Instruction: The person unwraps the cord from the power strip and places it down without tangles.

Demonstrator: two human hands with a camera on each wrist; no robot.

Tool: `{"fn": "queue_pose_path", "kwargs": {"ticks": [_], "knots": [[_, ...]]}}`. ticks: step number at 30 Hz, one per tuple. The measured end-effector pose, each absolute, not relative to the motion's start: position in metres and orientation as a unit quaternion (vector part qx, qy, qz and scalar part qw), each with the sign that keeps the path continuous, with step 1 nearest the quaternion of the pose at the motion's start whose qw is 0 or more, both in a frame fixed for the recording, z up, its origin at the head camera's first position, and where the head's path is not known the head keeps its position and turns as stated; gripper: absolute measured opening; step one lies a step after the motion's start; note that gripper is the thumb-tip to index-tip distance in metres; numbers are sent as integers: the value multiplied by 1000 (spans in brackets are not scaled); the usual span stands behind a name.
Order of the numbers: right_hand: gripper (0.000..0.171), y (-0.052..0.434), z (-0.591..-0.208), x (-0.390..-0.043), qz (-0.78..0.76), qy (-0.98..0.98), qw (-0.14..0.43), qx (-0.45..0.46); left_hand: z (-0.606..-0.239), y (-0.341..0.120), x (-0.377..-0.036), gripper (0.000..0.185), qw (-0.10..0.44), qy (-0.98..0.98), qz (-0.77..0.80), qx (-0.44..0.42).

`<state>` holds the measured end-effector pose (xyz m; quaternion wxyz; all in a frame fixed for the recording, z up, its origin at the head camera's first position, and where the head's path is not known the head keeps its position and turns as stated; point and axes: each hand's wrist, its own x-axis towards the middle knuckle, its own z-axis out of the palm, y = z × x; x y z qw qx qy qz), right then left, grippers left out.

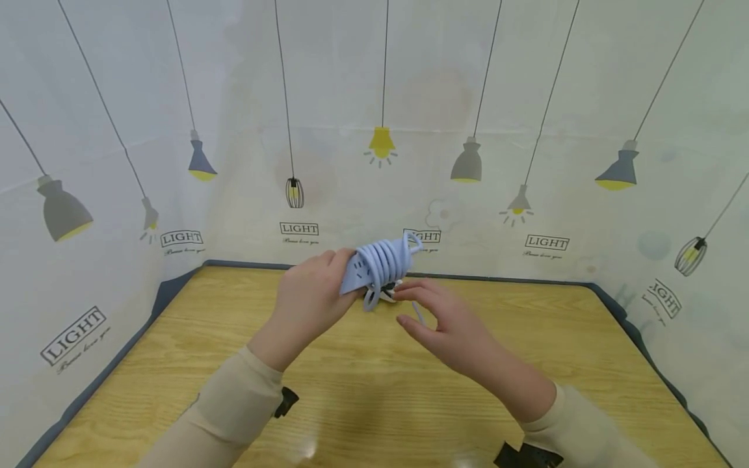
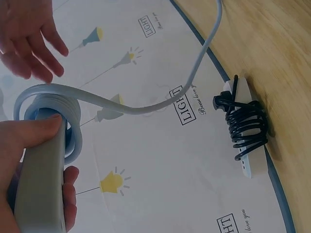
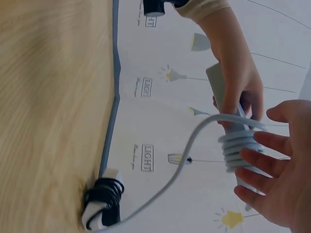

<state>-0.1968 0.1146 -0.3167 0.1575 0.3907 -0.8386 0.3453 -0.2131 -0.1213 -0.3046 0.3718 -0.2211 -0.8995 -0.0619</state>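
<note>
Above the wooden table [image 1: 246, 364], left hand [image 1: 310, 296] grips a power strip [image 1: 374, 266] (cord-wrapped); right hand [image 1: 450, 325] hovers alongside, fingers spread.

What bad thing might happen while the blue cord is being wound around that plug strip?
1. The right hand is open and not gripping the cord, so the coils might loosen or slide off the strip.
2. The trailing cord runs toward the white strip wound with black cord on the table; it may snag it.
</note>
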Motion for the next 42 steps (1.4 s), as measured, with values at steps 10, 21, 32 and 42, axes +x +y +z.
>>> {"fn": "queue_pose_path", "kwargs": {"ticks": [10, 21, 32, 42], "knots": [[23, 77, -326, -195, 489, -829, 103, 250, -301, -117, -211, 45, 379, -898, -65, -213], [19, 53, -329, -197, 657, -709, 116, 227, -300, -111, -211, 41, 388, -897, -59, -201], [19, 70, -312, -204, 607, -744, 93, 262, -309, -114, -209, 44, 376, -904, -43, -197], [15, 94, -291, -219, 501, -802, 131, 298, -313, -119, -203, 53, 349, -911, -15, -217]]}}
